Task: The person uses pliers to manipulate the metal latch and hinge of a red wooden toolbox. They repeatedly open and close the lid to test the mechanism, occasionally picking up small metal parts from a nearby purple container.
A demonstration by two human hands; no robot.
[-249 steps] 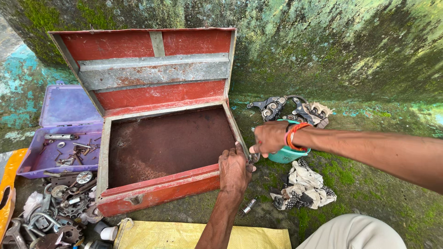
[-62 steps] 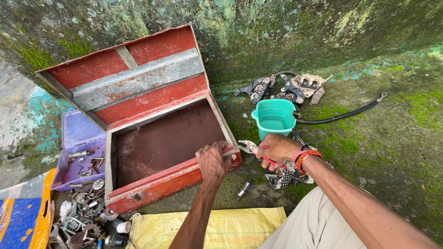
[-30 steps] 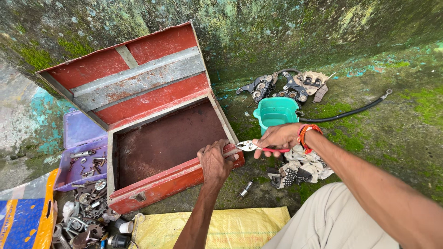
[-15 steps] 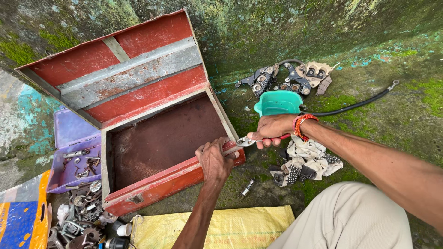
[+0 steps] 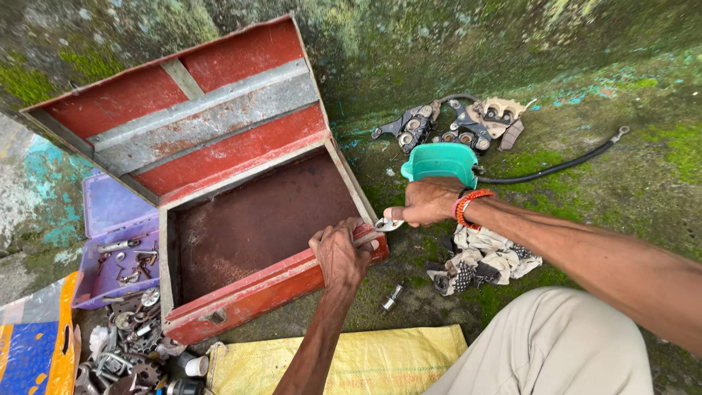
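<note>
Steel box (image 5: 256, 219), red and rusty, sits open on the mossy ground against the wall, its lid (image 5: 197, 117) leaning back. From my remote seat I see the left hand (image 5: 340, 252) clamped over the front right corner of the rim, fingers curled on the edge. The right hand (image 5: 428, 201) is closed around pliers (image 5: 386, 224), whose jaws meet that same corner just beside the left thumb. I judge the box stiff and heavy, its sheet edges thin and possibly sharp, the rust giving a rough, non-slip surface; the rim is the sound place to hold it. The pliers look small, hard and light, best gripped by the handles. A teal cup (image 5: 440, 161) stands just behind the right hand, rags (image 5: 482, 260) below the wrist.
</note>
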